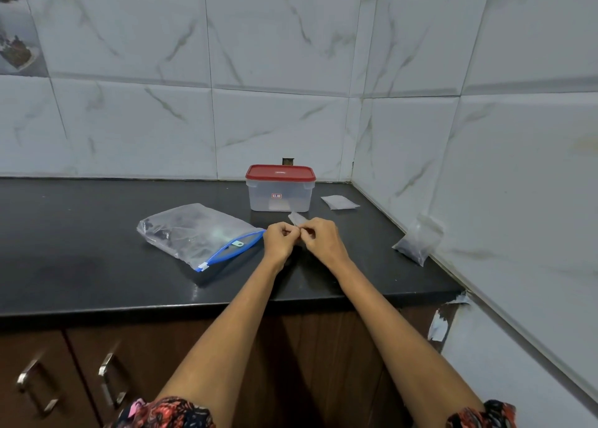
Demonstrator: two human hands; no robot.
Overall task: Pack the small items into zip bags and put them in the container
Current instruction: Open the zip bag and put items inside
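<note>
Pinching a small clear zip bag [296,219] between them, left hand [279,240] and right hand [320,238] meet over the black counter [81,233], just in front of the container [280,188]. Both hands have fingers curled in on the bag's near edge; the far end of the bag pokes up past the knuckles toward the container. What the little bag holds is too small to tell. Container: clear plastic tub, red lid [280,172] on, small red-and-white label on its front wall, standing close to the back wall. Left of the container and nearer the counter's front edge lies a large clear slider bag [194,233], flat on its side, blue zip track and pale slider tab facing the left hand, nearly touching it; dark contents show dimly through the plastic. Right of the container, flat on the counter, a small stack of empty zip bags [339,202]. Farther right of the container, leaning against the side wall tiles, a filled pouch [417,241] with dark matter at its bottom. Below the counter edge, brown cabinet doors with metal handles [110,382]. Floral sleeves at both arms, bottom of view.
</note>
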